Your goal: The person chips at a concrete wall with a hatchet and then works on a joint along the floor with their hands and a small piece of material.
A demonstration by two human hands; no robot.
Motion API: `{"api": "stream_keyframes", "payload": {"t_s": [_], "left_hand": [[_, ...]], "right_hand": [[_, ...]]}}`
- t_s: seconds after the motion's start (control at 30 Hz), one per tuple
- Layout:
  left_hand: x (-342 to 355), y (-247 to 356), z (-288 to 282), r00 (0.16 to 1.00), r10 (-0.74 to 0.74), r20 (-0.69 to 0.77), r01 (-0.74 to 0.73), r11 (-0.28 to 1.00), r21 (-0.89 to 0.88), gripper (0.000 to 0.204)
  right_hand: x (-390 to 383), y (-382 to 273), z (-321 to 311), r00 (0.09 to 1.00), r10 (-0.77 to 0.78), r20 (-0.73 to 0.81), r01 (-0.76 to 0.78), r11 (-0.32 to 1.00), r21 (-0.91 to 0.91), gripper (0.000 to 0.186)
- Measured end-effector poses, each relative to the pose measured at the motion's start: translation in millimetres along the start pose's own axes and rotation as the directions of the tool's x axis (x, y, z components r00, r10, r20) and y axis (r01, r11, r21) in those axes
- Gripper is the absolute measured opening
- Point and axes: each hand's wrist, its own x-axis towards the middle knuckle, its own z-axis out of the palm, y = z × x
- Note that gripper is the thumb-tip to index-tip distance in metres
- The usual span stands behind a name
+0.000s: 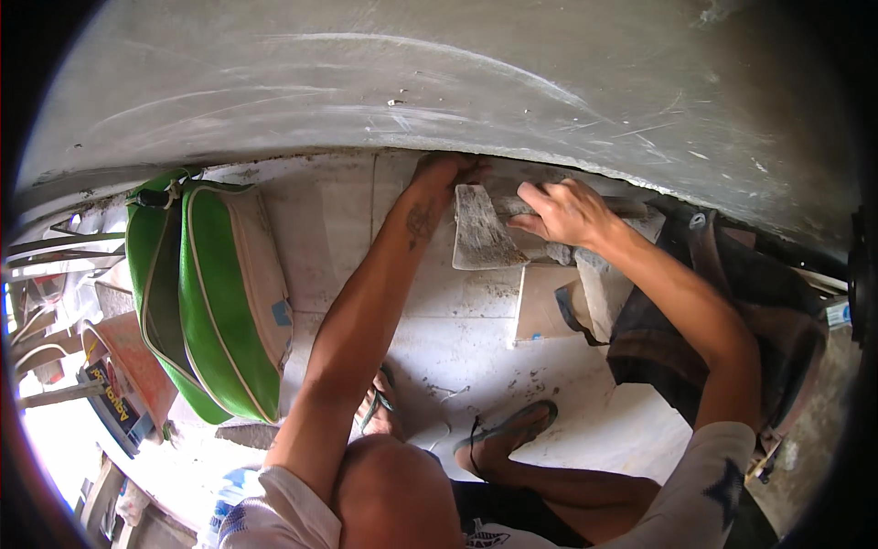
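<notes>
My left hand [448, 174] reaches to the foot of the grey wall [439, 82], just behind a grey, cement-crusted tool [483, 238] with a flared flat head. Its fingers are partly hidden in shadow, so I cannot tell what they hold. To its right, my right hand [558, 212] is closed on the tool's bar-like handle, thumb toward the head. Below that hand lie a pale, dusty length of material [594, 297] and a flat beige board [540, 302] on the pale tiled floor [421, 339].
A green bag [219, 302] stands on my left, beside an orange bucket [137, 357] and a jumble of bars [55, 247]. A dark cloth or bag [677, 348] lies on my right. My sandalled feet [512, 435] are below.
</notes>
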Motion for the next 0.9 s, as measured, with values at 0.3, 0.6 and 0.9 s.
{"api": "stream_keyframes", "payload": {"t_s": [0.3, 0.6, 0.9], "left_hand": [[14.0, -6.6, -5.9, 0.999, 0.044, -0.015, -0.045, 0.995, -0.088, 0.023], [8.2, -4.4, -5.8, 0.999, 0.005, -0.041, -0.009, 0.996, -0.092, 0.024], [9.9, -6.5, -2.8, 0.997, 0.074, -0.003, -0.074, 0.996, -0.050, 0.022]], "right_hand": [[-3.1, 2.7, 4.8, 0.998, 0.060, 0.034, -0.062, 0.996, 0.067, 0.044], [4.5, -0.9, -10.6, 0.978, 0.125, 0.167, -0.140, 0.987, 0.081, 0.040], [3.4, -0.5, -7.6, 0.997, 0.081, 0.016, -0.082, 0.991, 0.106, 0.045]]}}
